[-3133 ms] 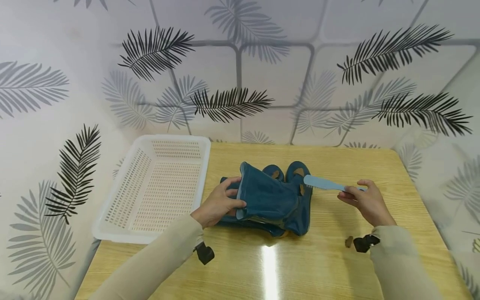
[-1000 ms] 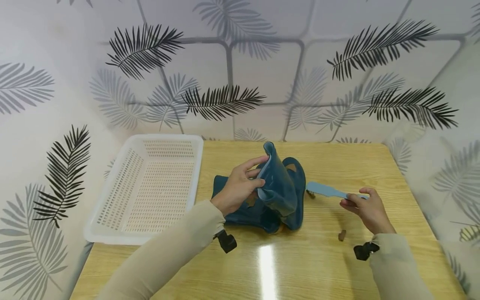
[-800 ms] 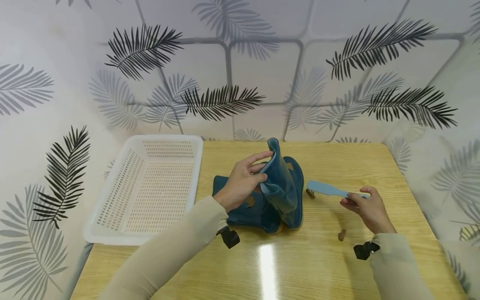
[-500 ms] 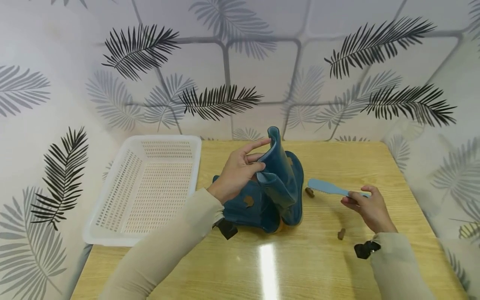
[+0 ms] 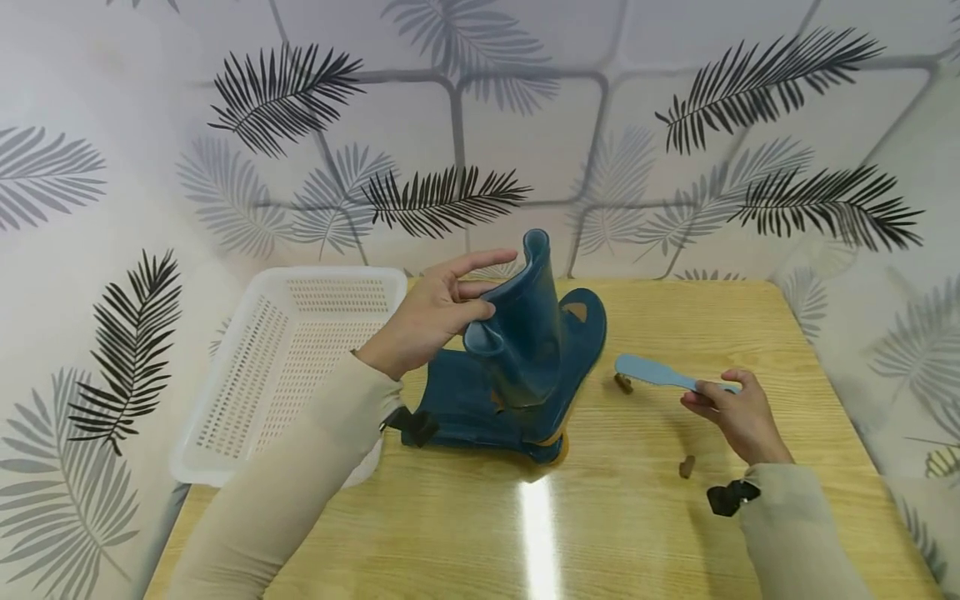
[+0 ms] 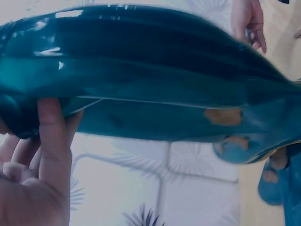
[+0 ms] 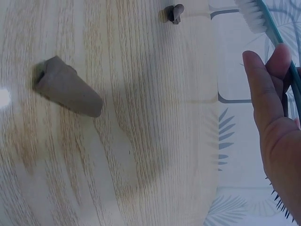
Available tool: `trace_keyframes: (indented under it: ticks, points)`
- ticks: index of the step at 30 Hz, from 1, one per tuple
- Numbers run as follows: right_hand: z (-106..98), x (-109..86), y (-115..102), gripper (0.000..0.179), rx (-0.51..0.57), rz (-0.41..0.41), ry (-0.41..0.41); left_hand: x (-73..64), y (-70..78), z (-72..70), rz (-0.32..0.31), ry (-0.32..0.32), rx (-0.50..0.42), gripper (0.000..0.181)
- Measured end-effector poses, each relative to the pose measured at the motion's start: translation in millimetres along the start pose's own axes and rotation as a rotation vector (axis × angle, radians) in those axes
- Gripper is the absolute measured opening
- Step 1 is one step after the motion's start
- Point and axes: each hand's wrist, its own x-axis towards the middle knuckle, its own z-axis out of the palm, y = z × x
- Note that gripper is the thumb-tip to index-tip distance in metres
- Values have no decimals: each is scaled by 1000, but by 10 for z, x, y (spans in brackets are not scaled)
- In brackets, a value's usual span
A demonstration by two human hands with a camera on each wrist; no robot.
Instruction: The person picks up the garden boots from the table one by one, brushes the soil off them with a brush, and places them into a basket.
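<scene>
My left hand (image 5: 431, 317) grips a dark teal rubber boot (image 5: 528, 333) by its top rim, thumb on the near side. The shaft stands tilted, opening up, and the toe points toward the back right. Its matching boot (image 5: 457, 404) lies on its side underneath, partly covered. In the left wrist view, brown patches (image 6: 223, 116) show on the teal rubber. My right hand (image 5: 738, 417) pinches the handle of a light blue brush (image 5: 652, 370), held to the right of the boots. White bristles (image 7: 252, 16) show in the right wrist view.
A white perforated plastic basket (image 5: 397, 308) stands on the wooden table (image 5: 615, 517) at left. Two small brown pieces lie on the tabletop: one brown lump (image 5: 623, 384) under the brush head, another brown piece (image 5: 686, 467) nearer me. A leaf-patterned wall (image 5: 525, 125) rises behind.
My left hand has raised the boot's shaft from lying sideways to more upright, then drawn it left. A brown lump now shows below the brush head. The right hand has hardly moved.
</scene>
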Motion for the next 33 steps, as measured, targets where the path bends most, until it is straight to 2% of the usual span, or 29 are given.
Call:
trace_keyframes:
  ticks: [5,8,13,17,23,27,33]
  points:
    - [10,11,5,38,-13,6,5,-55,97,-146,1,-52,148,57]
    - [20,9,-1,38,-8,10,8,-87,106,-213,-18,-90,210,56]
    - [52,5,7,39,-13,4,10,-140,45,-269,-68,-115,246,51]
    - [81,9,13,38,-11,-8,28,-180,17,-315,-90,-105,259,49]
    - [121,-7,-16,40,42,-45,3,-250,-27,-375,-98,-112,249,52]
    - [159,15,-49,40,43,-79,4,-291,-62,-399,-86,-97,213,52]
    - [192,50,-90,41,67,-82,29,-340,-130,-416,-77,-80,154,53]
